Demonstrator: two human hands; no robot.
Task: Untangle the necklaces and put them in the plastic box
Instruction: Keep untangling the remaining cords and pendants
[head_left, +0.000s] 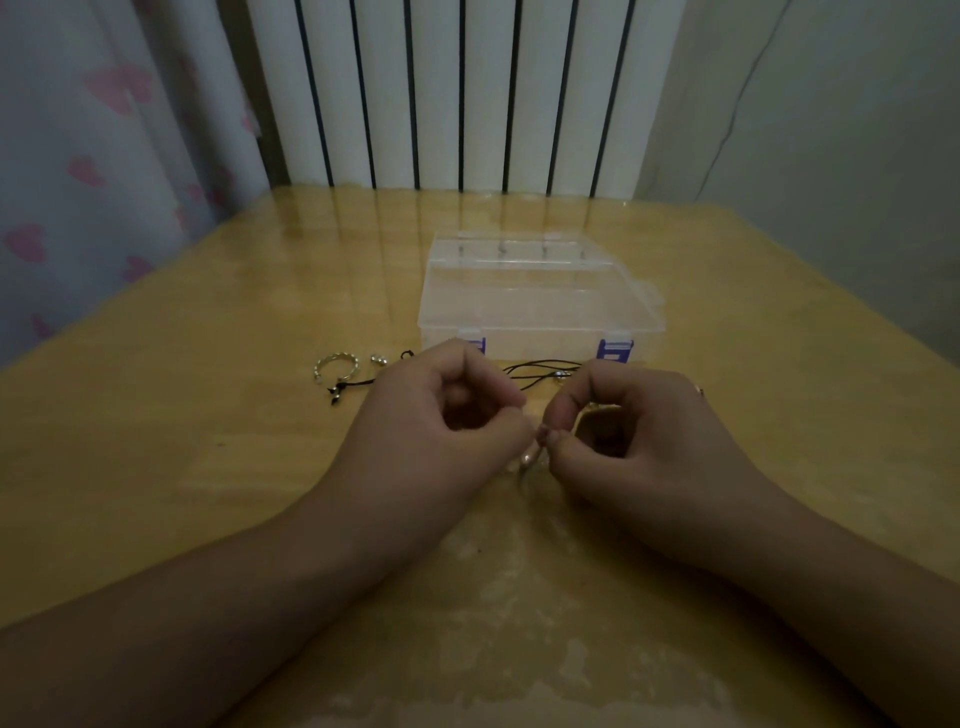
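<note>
Both hands (535, 431) pinch what seems a thin silvery chain (527, 460).

Both hands (530, 431) pinching perhaps a necklace (527, 460), closed plastic box (535, 301) behind

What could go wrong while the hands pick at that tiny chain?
The left hand and right hand both pinch a thin pale chain between their fingertips. Pulling hard could tighten the knot or snap it. The black cord lies right behind the knuckles, so a hand might drag it and re-tangle it. The clear plastic box looks closed, with its blue latches down, so a freed necklace would have to wait on the table.
</note>
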